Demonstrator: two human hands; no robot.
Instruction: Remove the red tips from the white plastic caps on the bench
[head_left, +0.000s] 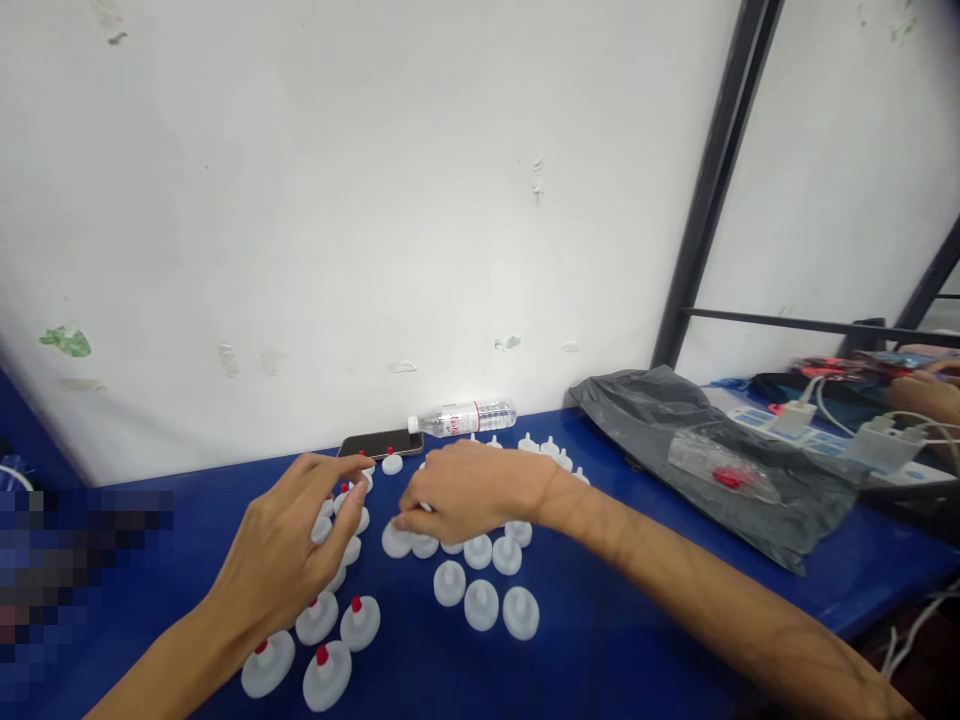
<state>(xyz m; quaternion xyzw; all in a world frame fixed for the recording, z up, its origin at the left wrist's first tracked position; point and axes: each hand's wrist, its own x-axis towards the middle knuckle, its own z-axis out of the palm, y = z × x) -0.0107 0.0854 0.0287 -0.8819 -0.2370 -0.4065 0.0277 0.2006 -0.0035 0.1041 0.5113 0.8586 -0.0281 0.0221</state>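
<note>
Several white plastic nozzle caps (481,603) stand on the blue table (600,640). Those at the near left carry small red tips (322,655); those in the middle do not. My left hand (289,545) hovers over the left group, fingers curled toward the caps near its fingertips. My right hand (469,490) reaches in from the right, its fingers pinched together over a white cap (396,540) in the middle group. What the pinch holds is too small to make out.
A phone (379,444) and a lying water bottle (465,417) sit by the wall. A grey plastic bag (720,465) with red pieces (726,478) lies at the right. Power strips with cables and another person's hand (926,395) are at the far right.
</note>
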